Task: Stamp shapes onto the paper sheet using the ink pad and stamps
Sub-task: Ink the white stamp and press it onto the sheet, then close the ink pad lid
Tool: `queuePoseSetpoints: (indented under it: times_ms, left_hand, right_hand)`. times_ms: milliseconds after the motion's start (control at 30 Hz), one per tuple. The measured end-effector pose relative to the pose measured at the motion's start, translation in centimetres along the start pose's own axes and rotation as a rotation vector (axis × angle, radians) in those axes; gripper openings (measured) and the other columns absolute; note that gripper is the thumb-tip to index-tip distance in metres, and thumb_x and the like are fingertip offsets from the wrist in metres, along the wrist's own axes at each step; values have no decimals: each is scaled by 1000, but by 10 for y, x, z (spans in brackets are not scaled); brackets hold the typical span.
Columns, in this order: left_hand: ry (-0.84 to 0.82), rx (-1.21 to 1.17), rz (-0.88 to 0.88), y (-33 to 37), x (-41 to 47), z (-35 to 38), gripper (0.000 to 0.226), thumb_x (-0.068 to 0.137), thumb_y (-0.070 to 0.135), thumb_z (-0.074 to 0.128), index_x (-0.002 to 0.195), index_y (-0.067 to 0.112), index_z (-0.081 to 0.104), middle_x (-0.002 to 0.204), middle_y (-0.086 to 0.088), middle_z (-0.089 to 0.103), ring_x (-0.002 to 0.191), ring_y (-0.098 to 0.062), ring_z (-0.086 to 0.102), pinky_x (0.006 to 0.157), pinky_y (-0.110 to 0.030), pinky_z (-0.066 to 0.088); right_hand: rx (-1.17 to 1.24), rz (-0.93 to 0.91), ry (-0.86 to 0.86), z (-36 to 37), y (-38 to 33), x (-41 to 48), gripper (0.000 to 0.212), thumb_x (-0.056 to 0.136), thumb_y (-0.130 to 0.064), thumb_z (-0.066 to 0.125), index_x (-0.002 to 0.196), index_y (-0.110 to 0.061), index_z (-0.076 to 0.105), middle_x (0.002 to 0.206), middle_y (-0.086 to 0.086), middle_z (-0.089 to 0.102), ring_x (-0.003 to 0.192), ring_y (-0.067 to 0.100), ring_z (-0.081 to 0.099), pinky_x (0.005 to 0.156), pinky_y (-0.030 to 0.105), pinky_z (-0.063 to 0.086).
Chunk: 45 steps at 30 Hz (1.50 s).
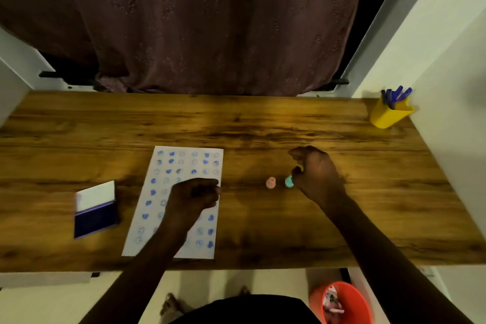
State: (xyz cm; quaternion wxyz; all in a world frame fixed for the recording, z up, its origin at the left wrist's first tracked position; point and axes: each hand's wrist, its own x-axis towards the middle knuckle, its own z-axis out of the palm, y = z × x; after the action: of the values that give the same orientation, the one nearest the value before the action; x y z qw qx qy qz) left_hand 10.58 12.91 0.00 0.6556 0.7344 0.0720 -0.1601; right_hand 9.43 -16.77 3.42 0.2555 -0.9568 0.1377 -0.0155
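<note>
Paper sheet lying flat on the wooden table, near the front edge, left of centre, already filled with rows of blue stamped shapes. Left hand resting over the middle of the sheet, fingers curled loosely; cannot tell whether anything is held beneath. At 9 o'clock from the sheet, close by, open ink pad, lid raised, dark blue pad exposed. At 3 o'clock from the sheet, apart from it, pink stamp standing upright, free of any hand; just beside it on its 3 o'clock side, teal stamp, touched by the fingertips of the right hand, fingers pinched narrow around it, grip likely closed though blurred. Far off at 1 o'clock, yellow pen cup at the table's corner.

Risks, as judged: smearing wet prints under the resting left palm; knocking over the pink stamp while handling the teal one; double-printing on a nearly full sheet.

No readable writing, brand or label anywhere.
</note>
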Motion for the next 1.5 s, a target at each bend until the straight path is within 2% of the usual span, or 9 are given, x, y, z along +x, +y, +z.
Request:
queuePoseSetpoints:
  times_ms: [133,400,533,733,867,1033,1133,1333,1500]
  left_hand:
    - [97,-38,16,-3,6,-52,20,89,7,78,104,20,79,102,-5,82,99,-23,78,80,-32,64]
    - [262,-40,72,-21,-7,-151,16,91,9,75,98,23,77,87,4,83,80,-14,80,62,-21,60]
    - [352,-46,30,-41,-9,-198,14,88,4,77,98,15,79,80,-8,82,72,-19,79,64,-32,65]
    - [442,112,2,-77,-1,-260,23,87,4,78,108,12,79,89,-5,79,68,-16,78,64,-28,64]
    - [473,230,-25,-91,11,-289,37,85,10,81,121,4,74,103,-15,78,81,-31,77,78,-48,65]
    - [437,321,-59,-98,23,-309,14,86,6,77,99,11,76,80,2,76,54,-3,73,47,-16,56]
    - [373,417,-24,-98,29,-314,28,87,7,77,71,28,68,74,2,74,64,-18,75,65,-40,65]
    - [281,457,62,-96,38,-323,28,83,7,83,109,3,75,98,-6,74,87,-22,72,75,-28,55]
    - [248,355,117,-89,34,-319,28,82,4,84,105,17,76,100,-2,76,89,-16,73,72,-13,55]
  right_hand:
    - [164,-75,10,15,-59,-4,37,84,-10,66,120,-17,75,103,1,79,88,15,75,83,32,61]
    - [391,-140,-195,85,-162,2,24,90,-22,74,114,-21,78,110,-7,78,81,-7,67,68,1,50]
    - [416,-149,-303,123,-206,2,28,89,-24,78,116,-16,78,116,1,78,94,12,75,85,30,62]
    - [354,-122,-417,179,-254,0,34,87,-25,79,119,-14,75,111,4,78,96,19,75,90,38,62]
    - [262,-125,-437,214,-283,-1,43,86,-34,79,123,-14,69,119,3,71,108,20,68,83,27,52]
    - [211,-99,-426,246,-307,1,33,89,-27,73,120,-14,71,113,5,75,106,24,70,86,34,58]
    - [189,-102,-402,258,-317,2,29,90,-24,72,116,-10,71,111,8,76,107,27,70,92,35,56]
    - [140,-115,-385,277,-327,-3,24,89,-17,74,111,-10,75,114,10,77,105,27,72,85,29,55]
    - [111,-83,-356,285,-327,-8,23,85,-9,72,108,-14,75,113,7,76,106,26,71,87,33,60]
